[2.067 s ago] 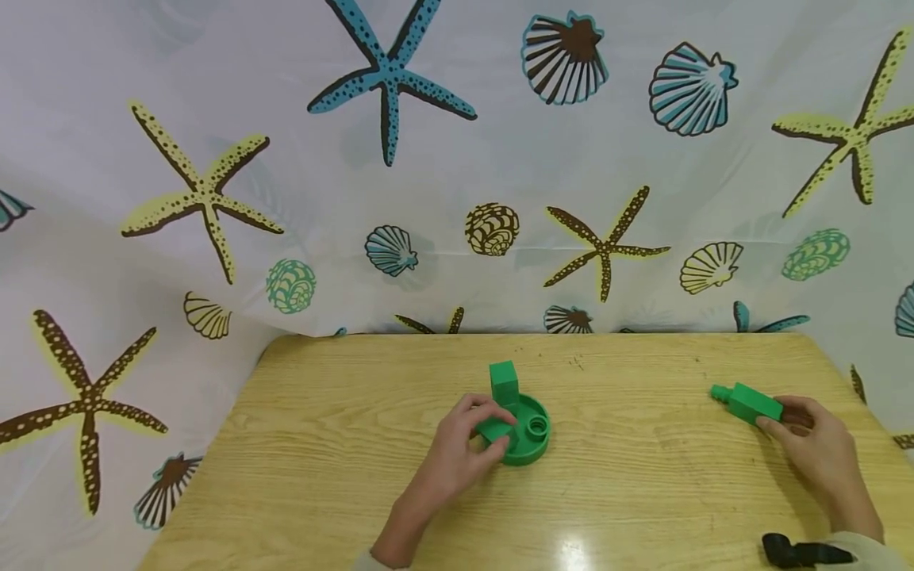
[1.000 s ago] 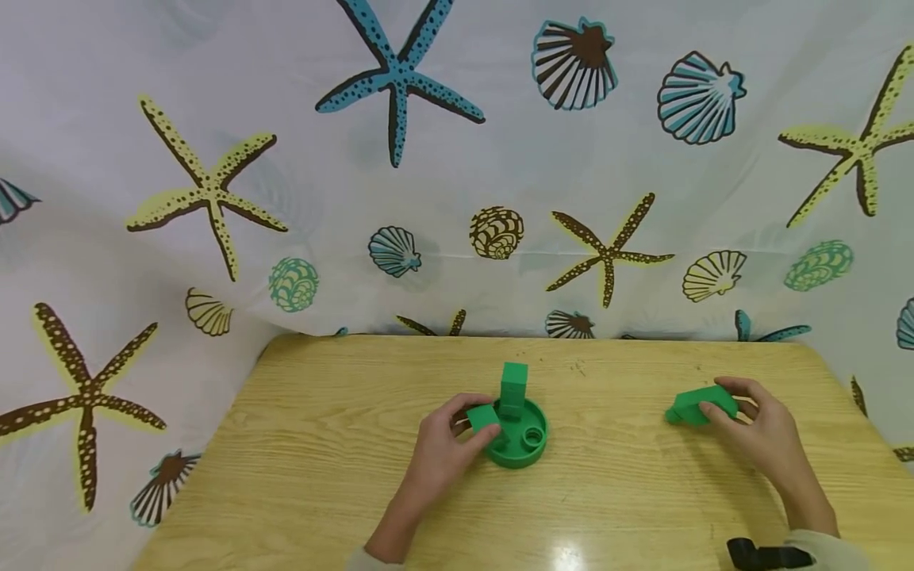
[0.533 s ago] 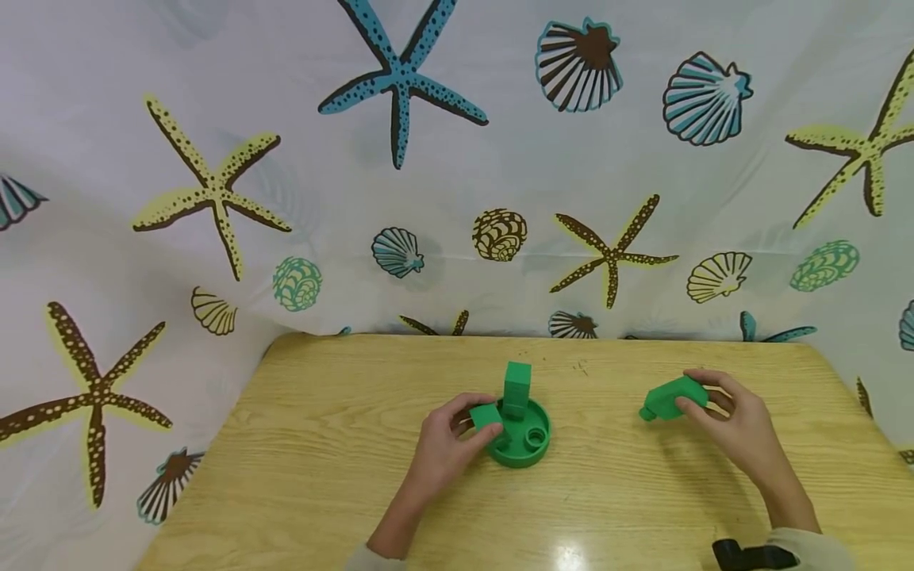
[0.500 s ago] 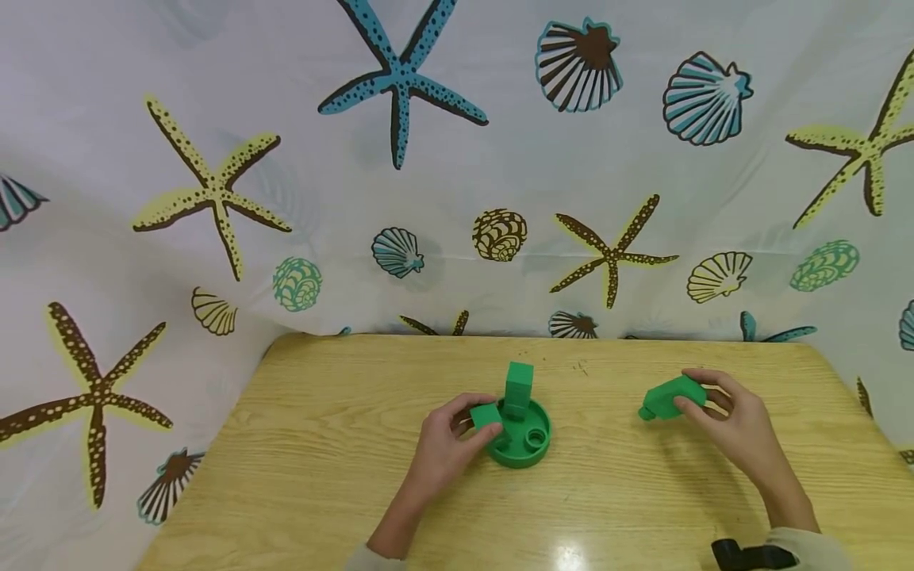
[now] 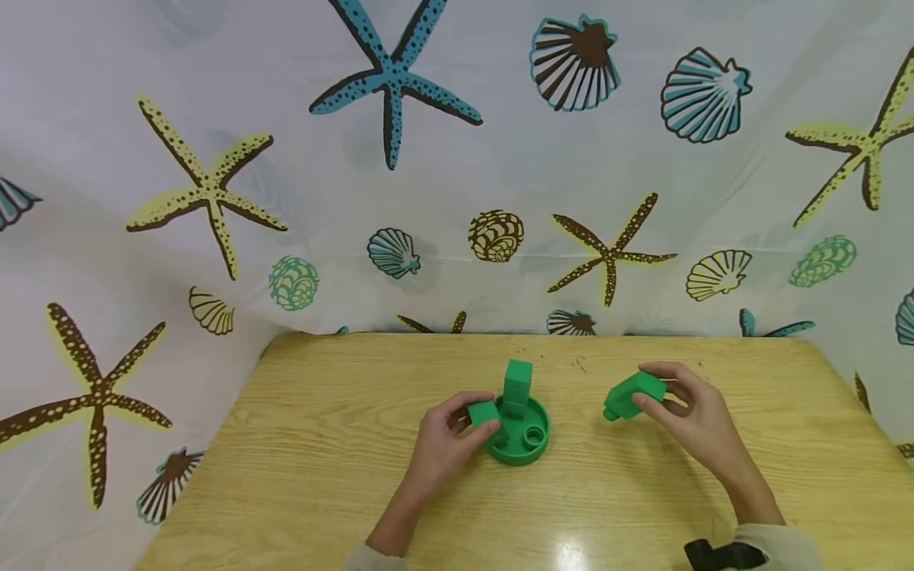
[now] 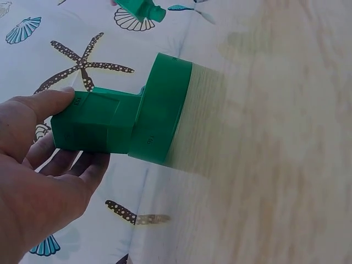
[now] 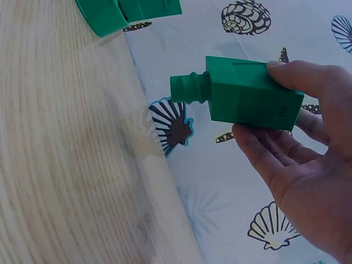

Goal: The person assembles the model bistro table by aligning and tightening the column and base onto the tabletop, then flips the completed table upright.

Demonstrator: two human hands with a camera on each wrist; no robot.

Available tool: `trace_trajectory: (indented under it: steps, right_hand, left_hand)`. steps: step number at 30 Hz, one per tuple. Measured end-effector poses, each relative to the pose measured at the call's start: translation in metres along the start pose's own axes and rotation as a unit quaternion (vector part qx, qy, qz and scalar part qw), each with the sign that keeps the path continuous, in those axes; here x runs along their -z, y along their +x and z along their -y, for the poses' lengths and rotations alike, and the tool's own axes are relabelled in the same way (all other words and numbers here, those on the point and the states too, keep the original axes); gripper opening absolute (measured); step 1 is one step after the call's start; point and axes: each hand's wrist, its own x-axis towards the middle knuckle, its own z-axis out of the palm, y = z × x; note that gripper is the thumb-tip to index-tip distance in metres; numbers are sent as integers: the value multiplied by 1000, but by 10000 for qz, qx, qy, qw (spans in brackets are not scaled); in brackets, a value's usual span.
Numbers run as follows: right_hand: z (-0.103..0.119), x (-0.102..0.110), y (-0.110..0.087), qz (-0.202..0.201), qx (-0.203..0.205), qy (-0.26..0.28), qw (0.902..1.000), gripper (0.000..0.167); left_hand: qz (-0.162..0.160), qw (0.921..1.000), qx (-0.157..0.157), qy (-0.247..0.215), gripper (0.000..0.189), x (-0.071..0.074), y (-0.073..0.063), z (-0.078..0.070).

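Note:
A round green plastic base [image 5: 518, 459] with a raised rim stands on the table. One green block [image 5: 517, 384] rises upright from its back, and an open ring-shaped socket [image 5: 534, 437] shows at its right. My left hand [image 5: 444, 446] pinches a second green block [image 5: 484, 413] at the base's left side; the left wrist view has this block [image 6: 91, 124] against the base [image 6: 163, 110]. To the right, my right hand [image 5: 696, 420] grips a loose green block [image 5: 634, 393] above the table, tilted. Its ribbed round peg [image 7: 190, 88] points away from the fingers, downward and left in the head view.
A wooden table [image 5: 321, 444] carries everything. Behind and at the sides hangs a white cloth [image 5: 443, 190] printed with starfish and shells. A black strap [image 5: 724, 555] is on the right wrist.
My right hand has carried its block leftward, closer to the base, and its peg has turned to point lower. My left hand has stayed at the left block, shifting only slightly.

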Motion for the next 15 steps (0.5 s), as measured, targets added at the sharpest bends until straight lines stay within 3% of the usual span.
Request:
trace_trajectory:
  steps: [15]
  right_hand:
    - [11,-28,3,-454,-19,645,9969,39]
  left_hand:
    - [-81,9999,55,-47,36,0,-1,-1]
